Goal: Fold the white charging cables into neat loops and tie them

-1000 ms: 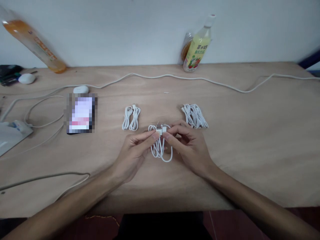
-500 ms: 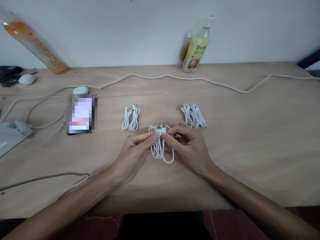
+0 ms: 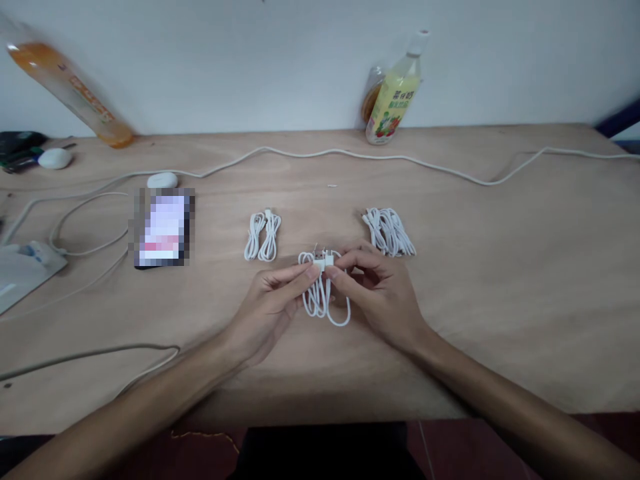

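Both my hands meet at the middle of the wooden table (image 3: 500,267) over a loosely looped white cable (image 3: 323,300). My left hand (image 3: 270,303) pinches one of the cable's plugs between thumb and forefinger. My right hand (image 3: 380,293) pinches the plug beside it, its other fingers curled. The loops hang down between my hands and rest on the table. A coiled white cable (image 3: 263,235) lies just beyond my left hand. A pile of coiled white cables (image 3: 389,231) lies just beyond my right hand.
A phone (image 3: 163,227) lies at left with a white earbud case (image 3: 161,179) behind it. A long white cord (image 3: 350,157) runs across the back. A yellow drink bottle (image 3: 393,93) stands by the wall; an orange bottle (image 3: 65,83) leans at far left. Loose cords (image 3: 90,250) trail on the left.
The bottom loop of the held cable has shifted slightly right and down. My hands stay in nearly the same place.
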